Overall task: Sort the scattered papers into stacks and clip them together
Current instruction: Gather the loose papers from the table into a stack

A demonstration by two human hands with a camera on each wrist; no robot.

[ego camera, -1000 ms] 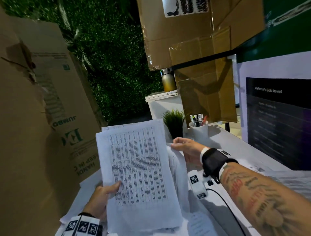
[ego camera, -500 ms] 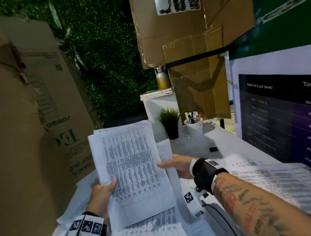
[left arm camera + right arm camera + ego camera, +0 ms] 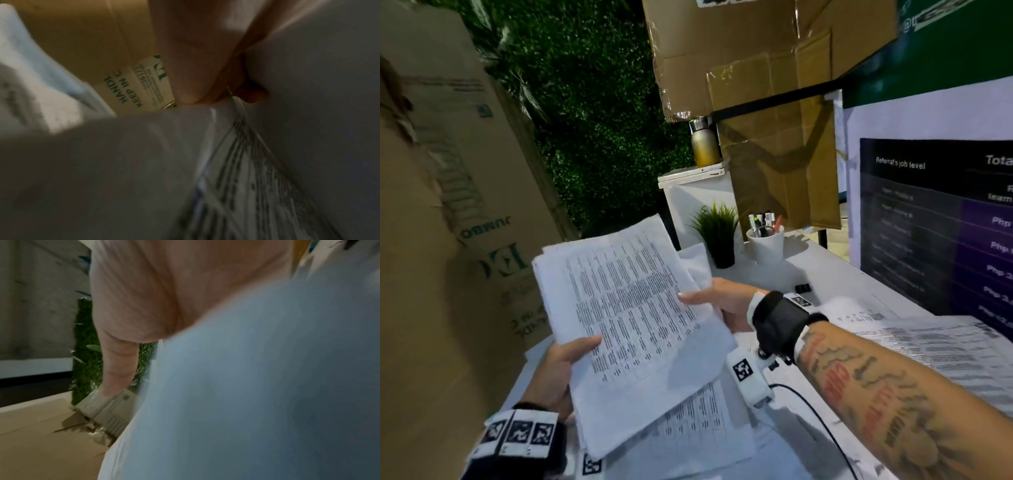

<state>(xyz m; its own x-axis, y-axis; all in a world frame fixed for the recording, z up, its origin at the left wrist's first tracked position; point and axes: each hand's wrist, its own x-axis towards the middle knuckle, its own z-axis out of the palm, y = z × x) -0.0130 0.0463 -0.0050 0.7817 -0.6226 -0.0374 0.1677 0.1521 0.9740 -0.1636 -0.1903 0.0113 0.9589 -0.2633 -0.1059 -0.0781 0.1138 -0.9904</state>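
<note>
A stack of printed papers point(image 3: 633, 325) is held tilted above the white table point(image 3: 835, 274). My left hand point(image 3: 565, 366) grips its lower left edge, thumb on the top sheet. My right hand point(image 3: 719, 301) holds the right edge, thumb on top and fingers underneath. More printed sheets point(image 3: 698, 425) lie on the table below the stack, and others point(image 3: 935, 346) are spread at the right. A black binder clip point(image 3: 803, 288) lies on the table beyond my right wrist. In the wrist views the paper point(image 3: 308, 146) point(image 3: 257, 386) fills most of the picture beside my left hand point(image 3: 205, 65) and my right hand point(image 3: 164, 296).
A small potted plant point(image 3: 717, 233) and a white cup of pens point(image 3: 766, 241) stand at the table's far side. A large cardboard box point(image 3: 448, 222) rises at the left, more cardboard point(image 3: 774, 102) hangs behind. A dark poster board point(image 3: 935, 222) stands at the right.
The stack has tilted to the right, and my right hand has come down onto its right edge, closing the sheets it was holding apart back onto the pile.
</note>
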